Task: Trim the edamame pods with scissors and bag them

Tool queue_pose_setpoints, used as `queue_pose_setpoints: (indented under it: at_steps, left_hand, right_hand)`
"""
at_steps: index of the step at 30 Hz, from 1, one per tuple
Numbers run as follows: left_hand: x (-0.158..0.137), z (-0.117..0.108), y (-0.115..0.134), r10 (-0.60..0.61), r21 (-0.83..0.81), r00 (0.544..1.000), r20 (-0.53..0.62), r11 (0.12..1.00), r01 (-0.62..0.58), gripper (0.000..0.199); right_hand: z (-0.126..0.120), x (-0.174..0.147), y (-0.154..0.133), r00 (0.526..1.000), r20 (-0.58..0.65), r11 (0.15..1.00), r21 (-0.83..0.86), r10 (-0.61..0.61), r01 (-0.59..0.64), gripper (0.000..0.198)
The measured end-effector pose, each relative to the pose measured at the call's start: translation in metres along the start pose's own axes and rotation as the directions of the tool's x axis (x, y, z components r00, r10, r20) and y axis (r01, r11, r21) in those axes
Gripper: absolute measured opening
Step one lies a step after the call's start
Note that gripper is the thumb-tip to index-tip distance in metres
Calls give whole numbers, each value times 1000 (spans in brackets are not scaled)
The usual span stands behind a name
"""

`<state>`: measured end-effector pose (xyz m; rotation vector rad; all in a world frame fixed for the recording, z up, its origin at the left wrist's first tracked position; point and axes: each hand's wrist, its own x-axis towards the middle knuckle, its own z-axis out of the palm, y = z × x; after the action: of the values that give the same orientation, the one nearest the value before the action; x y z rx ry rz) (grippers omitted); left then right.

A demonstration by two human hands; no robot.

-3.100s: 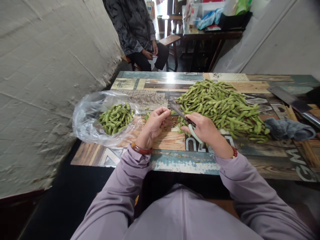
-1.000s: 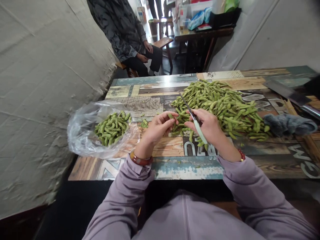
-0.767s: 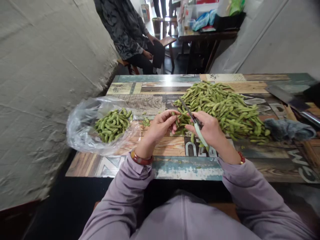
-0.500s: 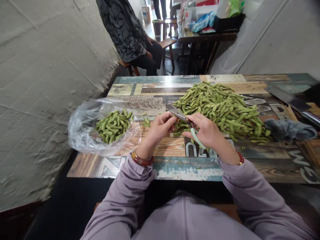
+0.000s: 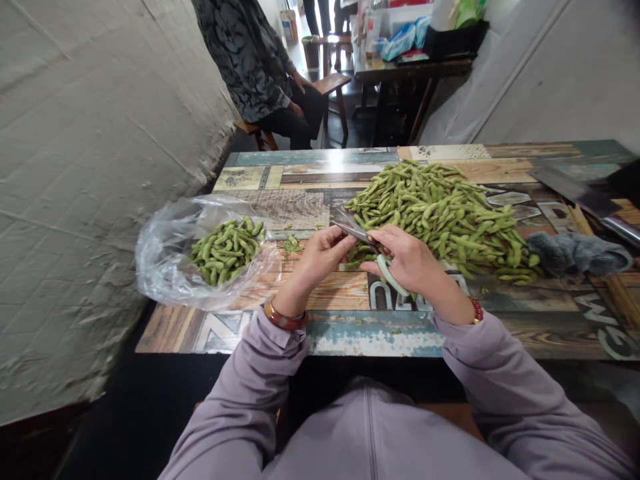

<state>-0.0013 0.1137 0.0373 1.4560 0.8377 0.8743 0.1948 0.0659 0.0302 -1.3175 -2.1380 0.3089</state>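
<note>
My right hand [image 5: 407, 259] is closed round the pale green handles of a pair of scissors [image 5: 389, 275], whose blades point left. The blades reach over the fingertips of my left hand [image 5: 323, 257], which are pinched together. Whatever sits in that pinch is hidden by the fingers and blades. Just beyond my hands spreads a large heap of green soybean pods [image 5: 433, 217]. To the left, a clear plastic bag [image 5: 163, 250] lies with its mouth spread, holding a smaller pile of pods [image 5: 227, 252]. Small green trimmings [image 5: 291, 243] lie between the bag and my left hand.
A cleaver [image 5: 575, 190] and a grey cloth [image 5: 577, 253] lie on the right of the patchwork-patterned table [image 5: 345, 333]. Beyond it, a person [image 5: 255, 73] sits on a wooden bench. A second table [image 5: 380, 72] with packets stands at the back. A white wall [image 5: 90, 167] runs along the left.
The scissor blades look more closed than before near my left fingertips. Both hands stay in almost the same place. The view has shifted slightly.
</note>
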Motion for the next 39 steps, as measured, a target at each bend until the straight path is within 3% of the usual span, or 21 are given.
queue_pose_setpoints:
  at_steps: [7,15,25,33,39]
  left_hand:
    - [-1,-3,2,-19,-54,1000,9,998,19,29]
    - [0,-12,-3,-130,-97,990,62,986,136,34]
    - [2,-17,-3,-165,-68,978,123,982,175,35]
    - [5,-15,-2,-228,-444,972,-57,878,179,26]
    - [9,-12,-5,-274,-633,948,-164,766,112,16]
  right_hand:
    - [2,1,4,999,2,999,19,-33,33,36]
    - [0,1,4,998,35,999,-4,-52,52,28]
    - [0,0,12,996,77,999,13,-53,52,26]
    - [2,2,14,991,-108,996,-30,85,-89,40]
    - [0,1,2,995,-50,996,-32,85,-87,46]
